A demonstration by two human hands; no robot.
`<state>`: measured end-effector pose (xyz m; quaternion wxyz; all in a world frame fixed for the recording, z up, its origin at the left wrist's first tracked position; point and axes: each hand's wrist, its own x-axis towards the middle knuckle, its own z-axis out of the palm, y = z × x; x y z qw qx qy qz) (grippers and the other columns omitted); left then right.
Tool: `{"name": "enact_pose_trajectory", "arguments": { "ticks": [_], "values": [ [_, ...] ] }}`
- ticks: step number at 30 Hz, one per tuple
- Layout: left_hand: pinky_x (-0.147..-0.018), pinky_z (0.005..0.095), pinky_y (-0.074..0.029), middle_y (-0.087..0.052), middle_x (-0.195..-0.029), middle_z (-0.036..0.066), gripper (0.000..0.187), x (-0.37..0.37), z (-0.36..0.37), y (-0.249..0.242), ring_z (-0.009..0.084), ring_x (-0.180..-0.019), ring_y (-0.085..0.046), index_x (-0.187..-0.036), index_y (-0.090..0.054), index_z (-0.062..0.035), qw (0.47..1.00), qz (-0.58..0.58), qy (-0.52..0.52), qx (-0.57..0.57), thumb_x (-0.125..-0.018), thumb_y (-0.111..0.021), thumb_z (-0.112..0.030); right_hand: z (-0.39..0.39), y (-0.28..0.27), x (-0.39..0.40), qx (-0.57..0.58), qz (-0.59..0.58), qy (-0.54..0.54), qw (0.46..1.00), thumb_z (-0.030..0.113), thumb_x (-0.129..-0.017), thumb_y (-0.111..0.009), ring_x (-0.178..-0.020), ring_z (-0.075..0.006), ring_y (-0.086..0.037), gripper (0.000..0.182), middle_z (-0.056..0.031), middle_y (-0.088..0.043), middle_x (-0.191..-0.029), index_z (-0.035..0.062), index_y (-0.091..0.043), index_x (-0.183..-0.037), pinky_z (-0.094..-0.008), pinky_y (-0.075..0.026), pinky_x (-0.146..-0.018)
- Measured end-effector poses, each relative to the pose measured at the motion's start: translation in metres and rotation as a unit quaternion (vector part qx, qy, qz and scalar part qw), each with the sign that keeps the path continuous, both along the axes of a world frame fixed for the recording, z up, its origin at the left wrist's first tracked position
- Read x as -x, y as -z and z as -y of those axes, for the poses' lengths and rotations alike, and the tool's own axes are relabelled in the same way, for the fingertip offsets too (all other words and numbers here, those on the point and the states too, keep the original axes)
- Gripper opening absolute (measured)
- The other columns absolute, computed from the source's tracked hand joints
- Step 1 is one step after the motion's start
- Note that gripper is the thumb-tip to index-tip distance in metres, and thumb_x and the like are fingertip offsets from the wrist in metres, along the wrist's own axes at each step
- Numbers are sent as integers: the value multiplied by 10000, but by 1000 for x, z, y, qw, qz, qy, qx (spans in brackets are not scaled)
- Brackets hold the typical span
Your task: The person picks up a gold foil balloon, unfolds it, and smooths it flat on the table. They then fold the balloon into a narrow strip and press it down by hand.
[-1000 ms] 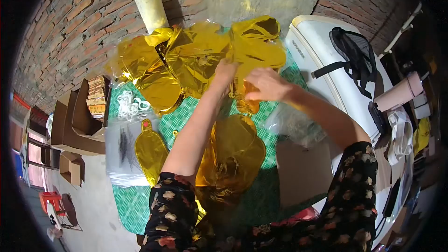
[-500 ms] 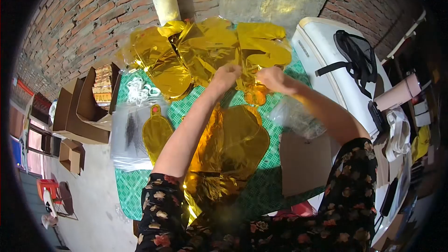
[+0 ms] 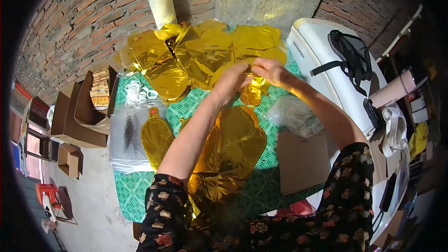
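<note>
My left hand point(image 3: 234, 79) and my right hand point(image 3: 272, 71) meet over the far middle of the table. Both have their fingers closed on a gold foil balloon point(image 3: 252, 95), whose narrow rounded part hangs below them. The exact grip is partly hidden by the fingers. Nearer my body lies a large flat gold balloon point(image 3: 245, 133), partly under my left forearm. Left of that forearm rests a smaller gold piece point(image 3: 156, 133) with a red dot at its tip. Behind my hands spreads a pile of gold foil balloons point(image 3: 205, 49).
The table has a green checked cloth point(image 3: 133, 191). On it are clear plastic sleeves point(image 3: 128, 144), white ties point(image 3: 139, 92), crumpled clear plastic point(image 3: 296, 116) and a cardboard sheet point(image 3: 303, 161). Cardboard boxes point(image 3: 77, 116) stand left; a white appliance point(image 3: 322, 58) bearing a black mesh bag point(image 3: 347, 56) stands right.
My hands have come closer together, the right one moving left and the left one slightly right, so they now almost touch over the foil. The view has shifted slightly.
</note>
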<state>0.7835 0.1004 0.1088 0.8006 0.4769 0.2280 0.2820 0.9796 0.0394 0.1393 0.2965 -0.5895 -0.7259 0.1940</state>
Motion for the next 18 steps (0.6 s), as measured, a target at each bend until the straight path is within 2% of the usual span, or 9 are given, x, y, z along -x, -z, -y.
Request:
{"name": "enact_pose_trajectory", "arguments": {
  "ticks": [1,3,4,6,10,13,16,18],
  "values": [
    [-957,309,-505,-623,-1199,58,450,2,2,-3,169,-1072,-607,-1337,-561,-24,1000,11,14,-3,-1028,-533,-349,3,-4,4,19,-21,-5,1000,232,-957,-693,-822,-276,-661,246,-170,-666,-891,19,-625,-1058,-383,-519,-739],
    [-1012,308,-474,-622,-1197,52,399,6,4,-9,177,-1080,-608,-1311,-574,-33,999,33,40,-10,-1016,-546,-299,12,-5,11,-23,-59,-40,997,192,-937,-708,-839,-273,-657,241,-160,-669,-923,20,-612,-1076,-380,-516,-750],
    [-1020,308,-485,-623,-1223,70,400,6,3,-8,187,-1085,-620,-1327,-565,-16,1000,17,16,5,-1015,-537,-265,14,-6,13,-45,-78,-57,994,171,-926,-716,-847,-271,-655,245,-155,-670,-939,20,-606,-1084,-378,-515,-755],
    [-1037,309,-507,-625,-1274,105,408,6,0,-7,207,-1096,-643,-1359,-547,19,999,-14,-31,35,-1013,-521,-197,13,-2,2,-64,7,-52,997,137,-897,-738,-892,-294,-664,274,-179,-665,-981,27,-593,-1101,-377,-516,-766],
    [-1110,341,-479,-598,-1310,148,449,6,-4,-4,245,-1199,-613,-1388,-486,53,995,89,-34,30,-983,-524,-137,14,13,-9,-164,106,3,981,95,-863,-745,-907,-368,-674,259,-221,-664,-969,31,-601,-1069,-392,-523,-756],
    [-1096,323,-486,-601,-1313,142,442,10,2,-16,238,-1206,-612,-1397,-482,46,998,55,-3,-12,-974,-542,-66,14,11,-12,-207,74,18,975,88,-883,-714,-871,-408,-671,183,-234,-662,-911,30,-615,-1026,-408,-526,-727],
    [-1057,306,-514,-617,-1281,123,421,7,3,-11,217,-1156,-638,-1397,-490,36,995,-18,-29,-92,-988,-570,-31,14,5,-8,-212,29,18,977,131,-911,-692,-790,-405,-665,142,-213,-658,-827,23,-623,-973,-412,-521,-693],
    [-1007,302,-545,-638,-1235,106,376,6,1,-7,201,-1091,-662,-1366,-521,33,995,-5,-34,-90,-1006,-588,-54,14,-2,-3,-151,2,35,988,185,-924,-697,-756,-364,-658,185,-199,-648,-809,20,-622,-962,-391,-512,-679]
  ]
}}
